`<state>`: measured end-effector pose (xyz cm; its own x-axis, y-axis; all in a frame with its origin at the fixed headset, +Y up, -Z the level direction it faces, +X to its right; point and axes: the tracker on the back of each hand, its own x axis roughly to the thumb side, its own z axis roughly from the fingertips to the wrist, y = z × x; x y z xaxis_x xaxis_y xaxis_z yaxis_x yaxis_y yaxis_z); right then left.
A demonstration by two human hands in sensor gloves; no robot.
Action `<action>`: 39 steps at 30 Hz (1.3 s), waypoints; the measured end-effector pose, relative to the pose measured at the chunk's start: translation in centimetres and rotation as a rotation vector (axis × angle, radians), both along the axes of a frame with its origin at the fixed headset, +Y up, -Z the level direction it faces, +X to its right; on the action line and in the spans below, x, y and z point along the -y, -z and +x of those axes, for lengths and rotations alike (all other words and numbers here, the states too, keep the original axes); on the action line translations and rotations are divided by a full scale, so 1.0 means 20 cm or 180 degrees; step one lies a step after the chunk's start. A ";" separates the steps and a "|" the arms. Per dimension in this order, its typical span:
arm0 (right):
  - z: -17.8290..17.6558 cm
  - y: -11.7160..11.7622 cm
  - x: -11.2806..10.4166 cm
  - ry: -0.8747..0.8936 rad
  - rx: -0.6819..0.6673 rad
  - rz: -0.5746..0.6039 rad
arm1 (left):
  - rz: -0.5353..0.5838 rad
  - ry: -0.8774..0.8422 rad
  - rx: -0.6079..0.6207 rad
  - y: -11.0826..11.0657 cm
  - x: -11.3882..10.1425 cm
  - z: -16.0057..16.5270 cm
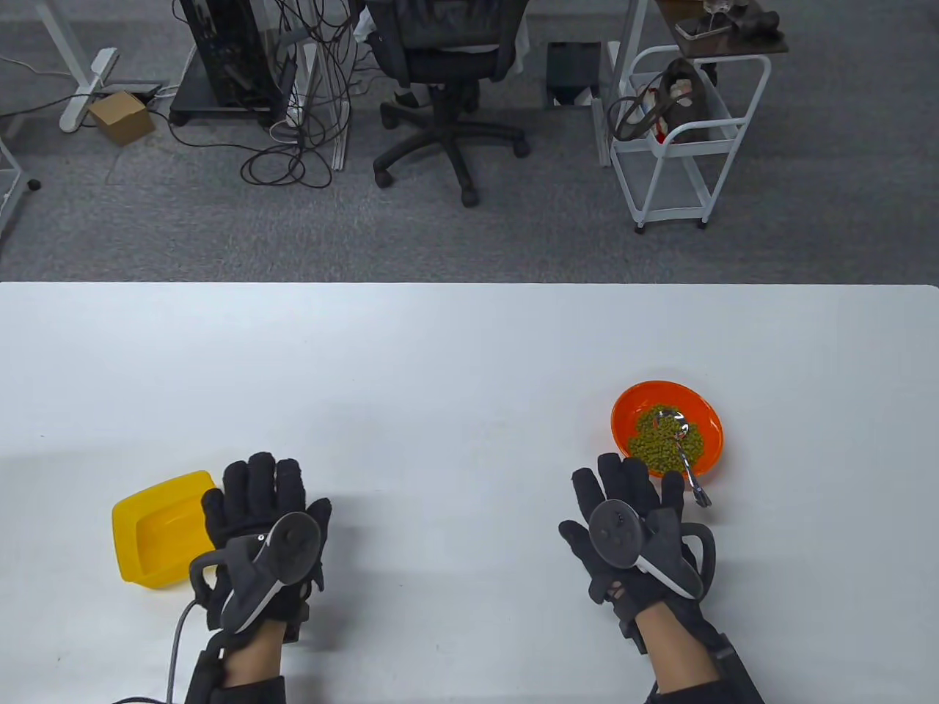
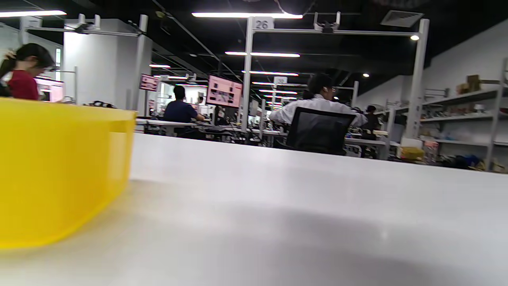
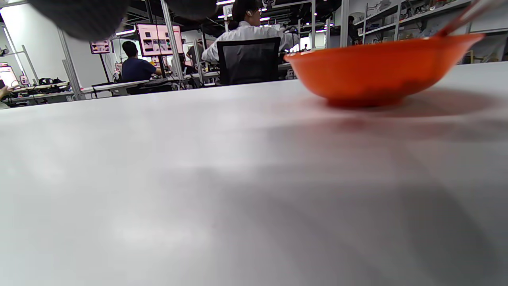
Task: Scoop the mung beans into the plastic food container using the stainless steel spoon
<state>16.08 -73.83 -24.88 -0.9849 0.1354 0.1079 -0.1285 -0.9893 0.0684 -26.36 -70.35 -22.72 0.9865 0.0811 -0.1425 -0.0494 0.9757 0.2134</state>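
An orange bowl point(image 1: 629, 411) with green mung beans point(image 1: 660, 444) stands at the right of the white table. A stainless steel spoon point(image 1: 688, 460) lies in it, its handle hanging over the near rim. A yellow plastic container point(image 1: 150, 529) stands at the near left, with nothing in it. My left hand point(image 1: 257, 506) rests flat on the table beside the container, fingers spread, holding nothing. My right hand point(image 1: 623, 495) rests flat just short of the bowl, its fingers near the spoon handle and not gripping it. The bowl point(image 3: 381, 67) and container point(image 2: 59, 171) also show in the wrist views.
The white table point(image 1: 440, 367) stretches wide between and beyond the two hands. Past its far edge are an office chair point(image 1: 447, 73), a white cart point(image 1: 678, 132) and floor cables.
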 end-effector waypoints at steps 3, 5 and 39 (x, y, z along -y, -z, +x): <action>0.00 0.00 0.00 -0.0001 -0.0003 -0.0011 | 0.0149 0.0007 -0.0348 -0.01 -0.01 -0.12; 0.00 0.00 0.00 -0.0007 -0.0003 -0.0017 | 0.0129 -0.0183 -0.0550 -0.01 0.02 -0.20; 0.01 -0.01 0.01 -0.0016 0.0007 -0.0139 | -0.1164 -0.0563 -0.1240 0.03 0.31 -0.39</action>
